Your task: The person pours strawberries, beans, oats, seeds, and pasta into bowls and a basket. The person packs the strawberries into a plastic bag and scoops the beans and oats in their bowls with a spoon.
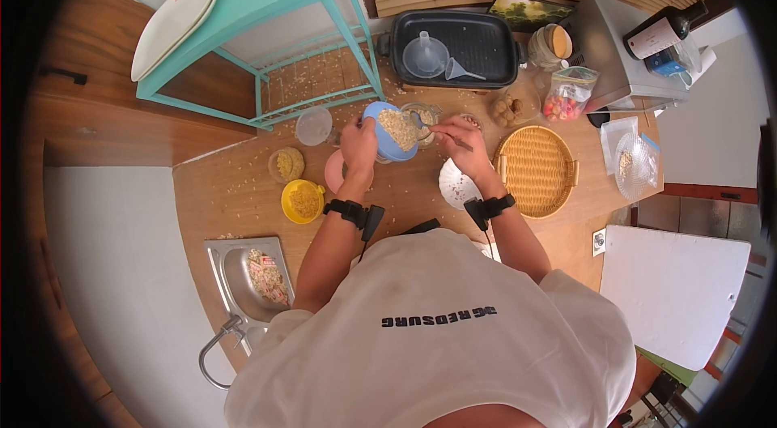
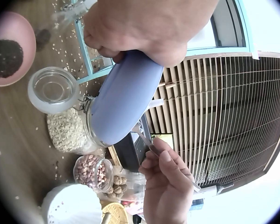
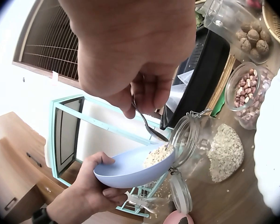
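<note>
My left hand (image 1: pixel 358 146) grips the rim of a blue bowl (image 1: pixel 378 119), which holds oat flakes (image 3: pixel 159 156) and tilts toward the mouth of a glass jar (image 3: pixel 203 140) partly filled with oats. Between the thumb and fingers of my right hand (image 1: pixel 473 151) is a metal spoon (image 3: pixel 150 128), its tip just above the flakes at the bowl's lower edge. In the left wrist view the blue bowl (image 2: pixel 127 98) hides part of the jar's mouth, and the right hand (image 2: pixel 165 186) pinches the spoon handle. The jar's lid (image 3: pixel 180 192) hangs open on its wire hinge.
Beside the jar stand a jar of peanuts (image 3: pixel 246 91) and a jar of walnuts (image 3: pixel 252 39). A white fluted bowl (image 1: pixel 458 184), a wicker basket (image 1: pixel 537 172), a yellow bowl (image 1: pixel 303 201) and a pink bowl (image 2: pixel 11 49) surround the hands. Behind is a black pan (image 1: pixel 477 31); flakes lie scattered about.
</note>
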`<control>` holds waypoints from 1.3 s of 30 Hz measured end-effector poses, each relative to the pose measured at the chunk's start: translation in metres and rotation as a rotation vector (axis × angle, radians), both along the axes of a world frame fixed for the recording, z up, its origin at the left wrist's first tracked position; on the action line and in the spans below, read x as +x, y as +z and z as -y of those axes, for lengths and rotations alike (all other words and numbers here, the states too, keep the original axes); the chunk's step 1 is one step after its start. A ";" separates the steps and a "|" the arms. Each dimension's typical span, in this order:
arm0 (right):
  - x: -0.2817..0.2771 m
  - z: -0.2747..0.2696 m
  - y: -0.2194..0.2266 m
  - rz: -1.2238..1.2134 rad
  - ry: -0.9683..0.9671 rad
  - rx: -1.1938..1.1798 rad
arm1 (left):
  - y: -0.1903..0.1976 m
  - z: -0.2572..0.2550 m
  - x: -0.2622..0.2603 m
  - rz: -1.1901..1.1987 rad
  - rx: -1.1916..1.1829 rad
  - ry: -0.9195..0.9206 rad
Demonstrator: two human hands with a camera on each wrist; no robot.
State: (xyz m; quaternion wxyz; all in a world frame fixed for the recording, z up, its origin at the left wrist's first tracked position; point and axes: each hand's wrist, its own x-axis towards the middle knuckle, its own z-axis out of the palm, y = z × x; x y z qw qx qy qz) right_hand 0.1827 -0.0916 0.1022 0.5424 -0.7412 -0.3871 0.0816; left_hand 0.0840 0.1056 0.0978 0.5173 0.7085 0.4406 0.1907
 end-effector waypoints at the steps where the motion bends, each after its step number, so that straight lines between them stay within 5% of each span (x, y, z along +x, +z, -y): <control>1: 0.000 0.001 0.002 0.023 -0.012 -0.006 | 0.002 0.001 0.000 0.016 -0.022 0.013; 7: -0.003 0.008 -0.001 -0.178 0.112 -0.039 | 0.000 0.001 -0.002 0.050 -0.062 0.033; 17: -0.004 -0.002 0.001 -0.058 0.012 0.046 | -0.001 0.001 -0.003 0.053 -0.041 0.011; 25: -0.006 -0.006 -0.002 -0.202 0.063 -0.019 | 0.013 0.003 -0.005 -0.034 -0.069 -0.045; 32: 0.000 0.003 0.001 0.014 -0.039 0.034 | -0.008 0.001 -0.003 0.077 -0.038 0.016; 39: -0.004 0.008 0.001 -0.213 0.096 -0.040 | -0.019 -0.003 -0.002 0.056 0.032 -0.005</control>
